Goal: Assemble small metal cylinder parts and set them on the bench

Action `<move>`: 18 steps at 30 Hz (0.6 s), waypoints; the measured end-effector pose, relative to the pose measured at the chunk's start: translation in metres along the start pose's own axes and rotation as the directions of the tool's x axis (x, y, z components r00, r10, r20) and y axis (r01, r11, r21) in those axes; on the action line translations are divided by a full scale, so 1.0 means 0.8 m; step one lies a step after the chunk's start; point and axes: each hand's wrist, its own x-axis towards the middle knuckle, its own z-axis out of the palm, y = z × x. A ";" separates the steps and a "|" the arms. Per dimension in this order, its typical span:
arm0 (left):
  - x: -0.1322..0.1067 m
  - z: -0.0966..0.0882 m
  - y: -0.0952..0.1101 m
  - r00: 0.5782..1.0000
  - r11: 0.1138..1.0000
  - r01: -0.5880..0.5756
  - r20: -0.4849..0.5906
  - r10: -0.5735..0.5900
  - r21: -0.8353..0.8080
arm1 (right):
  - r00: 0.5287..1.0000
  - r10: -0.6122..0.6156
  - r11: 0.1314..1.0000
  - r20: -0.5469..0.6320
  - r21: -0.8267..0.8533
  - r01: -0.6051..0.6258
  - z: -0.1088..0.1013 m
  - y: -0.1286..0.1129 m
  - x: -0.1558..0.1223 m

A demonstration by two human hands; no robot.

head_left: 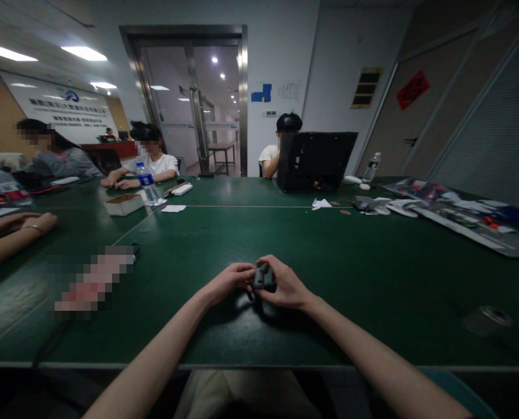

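Note:
Both my hands meet on a small dark object (260,278) that rests on the green table (250,238) just in front of me. My left hand (228,281) pinches its left side with curled fingers. My right hand (283,283) wraps round its right side and top. The object is dark grey or black and too small and shadowed to name. My bare forearms reach in from the near table edge.
Three people sit at the far side, one behind a black laptop (316,160). Another person's forearms (10,233) lie at the left. A water bottle (147,183), a box (123,204), papers (455,215) and a round lid (495,316) lie on the table.

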 end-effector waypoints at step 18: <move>0.000 0.005 0.002 0.999 0.980 -0.007 -0.043 0.016 0.200 | 1.000 -0.027 0.999 -0.005 -0.029 0.027 0.003 0.002 0.000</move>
